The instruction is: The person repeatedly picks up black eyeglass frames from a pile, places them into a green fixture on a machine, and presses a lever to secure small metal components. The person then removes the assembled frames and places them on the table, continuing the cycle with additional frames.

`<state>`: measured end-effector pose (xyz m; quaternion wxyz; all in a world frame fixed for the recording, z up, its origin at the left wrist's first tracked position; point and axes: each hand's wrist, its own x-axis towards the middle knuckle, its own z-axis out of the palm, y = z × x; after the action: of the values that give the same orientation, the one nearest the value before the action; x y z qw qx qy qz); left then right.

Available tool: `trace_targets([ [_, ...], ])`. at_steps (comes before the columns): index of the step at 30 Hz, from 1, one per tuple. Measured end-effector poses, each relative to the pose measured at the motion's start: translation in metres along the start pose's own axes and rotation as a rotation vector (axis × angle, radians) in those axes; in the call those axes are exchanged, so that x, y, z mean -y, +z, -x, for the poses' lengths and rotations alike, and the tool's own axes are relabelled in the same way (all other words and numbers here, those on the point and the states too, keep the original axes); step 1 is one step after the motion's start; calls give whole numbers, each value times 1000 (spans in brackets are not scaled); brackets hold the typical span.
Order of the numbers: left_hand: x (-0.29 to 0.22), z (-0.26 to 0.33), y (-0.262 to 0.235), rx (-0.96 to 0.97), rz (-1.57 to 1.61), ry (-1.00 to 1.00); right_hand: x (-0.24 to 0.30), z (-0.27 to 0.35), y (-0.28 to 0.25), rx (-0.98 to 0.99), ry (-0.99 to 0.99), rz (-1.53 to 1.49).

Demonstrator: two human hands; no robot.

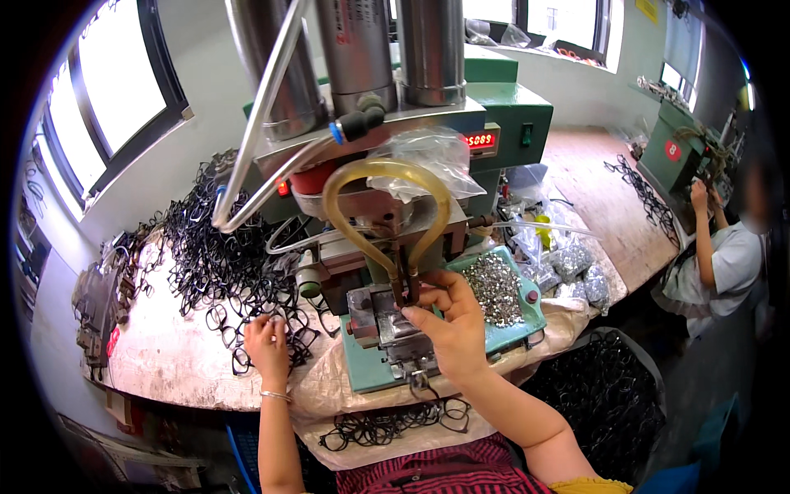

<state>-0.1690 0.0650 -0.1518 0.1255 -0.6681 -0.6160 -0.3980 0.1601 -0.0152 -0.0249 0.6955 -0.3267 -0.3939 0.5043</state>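
Note:
My left hand (268, 346) is on the left of the press, fingers curled down on a black eyeglass frame (240, 362) at the near edge of a large heap of such frames (218, 235). My right hand (453, 321) reaches into the green press (362, 366). Its thumb and forefinger come together beside the press's narrow tool tip (403, 288), above the metal fixture (407, 337). Whatever they pinch is too small and hidden to make out. A yellowish looped hose (333, 193) hangs down to the tool tip.
Right of the fixture, a green tray (533, 313) holds small shiny metal parts (491, 288). Bagged parts (569, 262) lie beyond it. More frames (395, 424) hang along the front edge, and a large dark sack (601, 403) stands below right. A co-worker (732, 255) sits at another machine (675, 148).

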Motion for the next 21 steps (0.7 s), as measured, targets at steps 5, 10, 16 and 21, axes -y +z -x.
trace_targets([
  [5,-93,-33,-52,-181,575,-210,37,20,-34,65,-113,579],
  [10,-177,-16,-107,114,730,647,28,45,-130,-359,-108,1632],
  [16,-223,-33,-84,281,761,803,-3,10,-145,-307,-459,1510],
  [21,-214,-41,-77,478,948,821,1,-10,-138,-354,-355,1273],
])
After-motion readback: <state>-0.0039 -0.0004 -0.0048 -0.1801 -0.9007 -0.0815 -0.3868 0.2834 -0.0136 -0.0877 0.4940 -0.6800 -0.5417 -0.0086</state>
